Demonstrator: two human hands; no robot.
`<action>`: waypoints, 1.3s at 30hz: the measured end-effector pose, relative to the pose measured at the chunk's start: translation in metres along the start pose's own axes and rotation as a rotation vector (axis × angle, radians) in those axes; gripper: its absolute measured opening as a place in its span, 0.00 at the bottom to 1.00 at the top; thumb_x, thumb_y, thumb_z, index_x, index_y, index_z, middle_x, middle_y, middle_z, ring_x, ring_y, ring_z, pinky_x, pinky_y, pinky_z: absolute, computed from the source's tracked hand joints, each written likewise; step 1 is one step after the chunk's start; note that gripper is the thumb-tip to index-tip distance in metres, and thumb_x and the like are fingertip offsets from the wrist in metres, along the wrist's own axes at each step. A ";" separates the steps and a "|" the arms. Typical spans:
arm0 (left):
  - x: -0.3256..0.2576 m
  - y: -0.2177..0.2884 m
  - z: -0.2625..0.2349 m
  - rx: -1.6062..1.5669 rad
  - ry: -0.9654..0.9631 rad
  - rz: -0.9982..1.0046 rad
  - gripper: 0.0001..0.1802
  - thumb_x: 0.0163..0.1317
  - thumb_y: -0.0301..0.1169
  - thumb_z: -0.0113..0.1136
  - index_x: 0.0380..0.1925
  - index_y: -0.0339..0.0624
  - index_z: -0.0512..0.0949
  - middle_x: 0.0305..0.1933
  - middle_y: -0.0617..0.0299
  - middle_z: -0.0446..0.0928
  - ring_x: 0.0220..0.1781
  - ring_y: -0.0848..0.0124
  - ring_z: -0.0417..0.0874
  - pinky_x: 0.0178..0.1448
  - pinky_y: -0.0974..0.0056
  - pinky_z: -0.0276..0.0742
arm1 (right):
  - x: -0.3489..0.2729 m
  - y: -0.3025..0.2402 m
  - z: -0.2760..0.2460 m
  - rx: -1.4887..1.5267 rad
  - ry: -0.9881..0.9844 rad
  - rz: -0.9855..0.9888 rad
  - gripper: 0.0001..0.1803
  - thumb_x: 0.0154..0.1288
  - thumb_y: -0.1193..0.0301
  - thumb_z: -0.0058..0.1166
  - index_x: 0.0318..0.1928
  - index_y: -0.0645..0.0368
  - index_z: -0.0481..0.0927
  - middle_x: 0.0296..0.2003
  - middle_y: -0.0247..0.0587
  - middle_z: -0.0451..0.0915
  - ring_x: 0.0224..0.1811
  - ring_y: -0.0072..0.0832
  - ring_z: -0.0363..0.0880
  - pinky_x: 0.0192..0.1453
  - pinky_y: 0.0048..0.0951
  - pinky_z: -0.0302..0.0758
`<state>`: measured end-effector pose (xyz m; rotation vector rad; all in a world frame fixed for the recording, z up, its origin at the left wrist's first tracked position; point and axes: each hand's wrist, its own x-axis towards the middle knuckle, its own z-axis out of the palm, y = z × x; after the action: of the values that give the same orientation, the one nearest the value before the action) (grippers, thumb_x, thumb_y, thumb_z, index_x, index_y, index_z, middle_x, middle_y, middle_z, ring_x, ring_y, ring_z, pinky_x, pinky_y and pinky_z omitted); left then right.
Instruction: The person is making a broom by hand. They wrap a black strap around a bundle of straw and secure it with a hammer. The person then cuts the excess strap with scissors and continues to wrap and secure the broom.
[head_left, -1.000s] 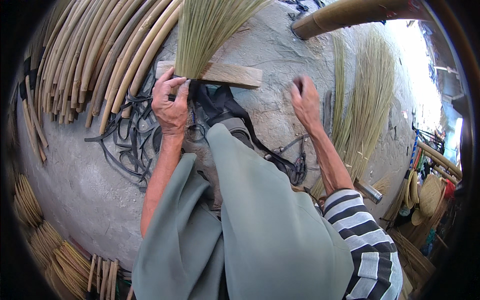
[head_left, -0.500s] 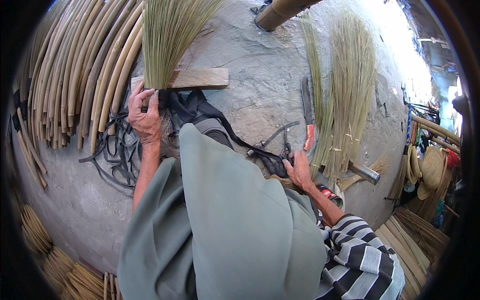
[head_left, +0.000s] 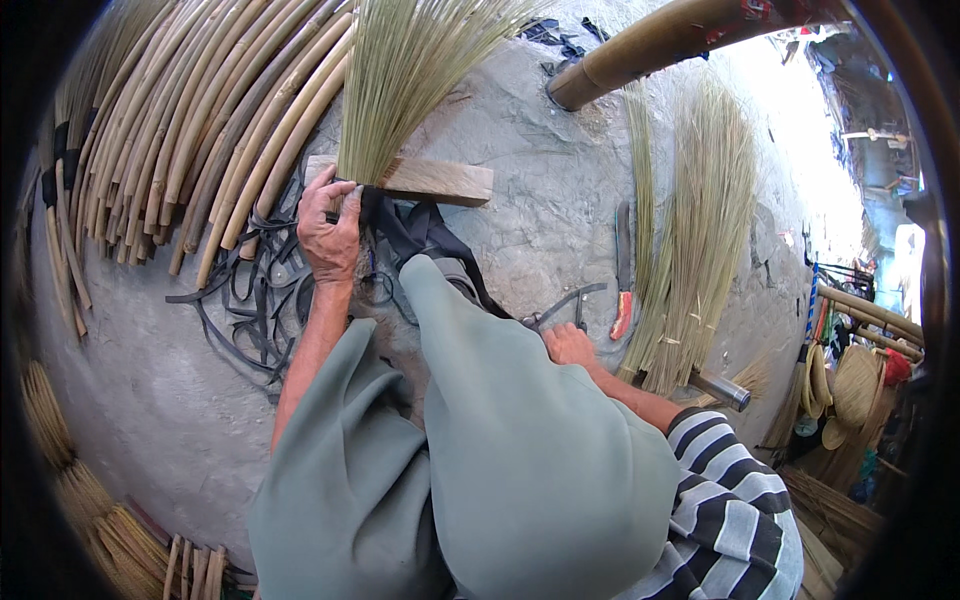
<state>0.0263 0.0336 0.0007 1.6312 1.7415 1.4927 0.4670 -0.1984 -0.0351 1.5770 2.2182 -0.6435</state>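
Observation:
My left hand [head_left: 330,232] closes thumb and fingers around the lower end of a fanned grass bundle [head_left: 390,100], which leans on a wooden block [head_left: 440,181]. A wide black strap [head_left: 428,228] runs from the bundle's base toward my lap and passes behind the grey-green cloth [head_left: 545,450] over my knees. My right hand [head_left: 570,347] is curled closed beside that cloth; its fingertips, and whatever lies in them, are hidden. Just beyond it are a thin dark strip [head_left: 575,296] and a long knife [head_left: 623,255] with a red handle, both on the floor.
Many curved bamboo sticks [head_left: 225,130] lie at the far left, with tangled black strips [head_left: 255,320] below them. At right lie long loose grass stalks [head_left: 705,220] and a metal-ended cylinder [head_left: 725,390]. A thick bamboo pole [head_left: 640,60] slants at the top.
The view has shifted, so most things sit further right. My right hand has drawn closer to the cloth and its fingers have curled in. My left hand keeps its grip on the bundle.

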 end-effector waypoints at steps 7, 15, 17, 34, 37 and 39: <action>-0.001 -0.002 -0.003 0.010 0.014 -0.015 0.09 0.66 0.28 0.79 0.45 0.43 0.92 0.65 0.48 0.89 0.69 0.52 0.88 0.74 0.51 0.80 | -0.009 0.016 -0.001 0.248 -0.016 0.269 0.31 0.55 0.57 0.78 0.53 0.63 0.83 0.43 0.56 0.89 0.49 0.55 0.87 0.54 0.52 0.84; -0.003 -0.003 -0.002 -0.017 0.013 -0.019 0.09 0.66 0.28 0.79 0.46 0.43 0.92 0.66 0.49 0.89 0.69 0.52 0.88 0.76 0.51 0.79 | -0.034 0.007 -0.048 0.973 0.119 0.527 0.28 0.63 0.64 0.65 0.62 0.64 0.79 0.35 0.40 0.78 0.38 0.35 0.78 0.46 0.40 0.79; -0.003 -0.002 -0.002 -0.014 0.006 -0.026 0.09 0.66 0.28 0.78 0.45 0.43 0.92 0.66 0.49 0.89 0.70 0.52 0.87 0.76 0.51 0.79 | -0.031 -0.005 -0.055 0.912 0.286 0.435 0.26 0.65 0.65 0.64 0.61 0.64 0.79 0.34 0.42 0.79 0.38 0.36 0.79 0.46 0.41 0.79; 0.004 0.004 -0.003 0.014 0.004 -0.030 0.09 0.65 0.25 0.77 0.45 0.42 0.91 0.66 0.48 0.88 0.70 0.51 0.88 0.76 0.52 0.80 | 0.042 -0.051 -0.151 0.751 0.051 0.164 0.27 0.72 0.60 0.67 0.64 0.62 0.80 0.39 0.61 0.87 0.41 0.52 0.89 0.49 0.49 0.83; 0.003 0.005 -0.004 -0.008 -0.001 -0.052 0.09 0.65 0.25 0.77 0.45 0.43 0.91 0.65 0.49 0.89 0.69 0.51 0.88 0.75 0.51 0.80 | 0.047 -0.058 -0.152 0.684 0.120 0.119 0.21 0.74 0.61 0.67 0.57 0.62 0.83 0.39 0.61 0.87 0.41 0.55 0.89 0.48 0.50 0.83; 0.002 0.005 -0.004 -0.011 0.007 -0.051 0.09 0.65 0.26 0.77 0.45 0.43 0.91 0.65 0.49 0.89 0.69 0.51 0.88 0.75 0.51 0.80 | 0.049 -0.066 -0.156 0.709 0.222 0.055 0.18 0.73 0.62 0.68 0.55 0.61 0.84 0.38 0.60 0.87 0.40 0.55 0.88 0.47 0.50 0.82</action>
<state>0.0248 0.0328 0.0074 1.5656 1.7618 1.4840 0.3860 -0.0931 0.0809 2.1074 2.2099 -1.4120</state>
